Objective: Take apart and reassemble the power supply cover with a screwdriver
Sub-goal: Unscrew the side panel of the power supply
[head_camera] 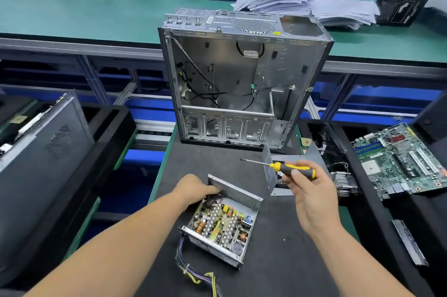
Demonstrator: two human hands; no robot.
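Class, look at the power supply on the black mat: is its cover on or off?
Off. The power supply lies open with its circuit board bare, and the cover sits apart, behind the right hand.

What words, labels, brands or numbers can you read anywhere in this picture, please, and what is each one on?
None can be read.
White tag inside the computer case: print blurred.
Yellow sticker on the case's top edge: too small.
Motherboard markings: too small.
Paper stack: print illegible.

no legible text anywhere, white label (250, 53) inside the open computer case (242, 79) too blurred to read, small yellow sticker (276, 33) on its far top edge likewise unreadable
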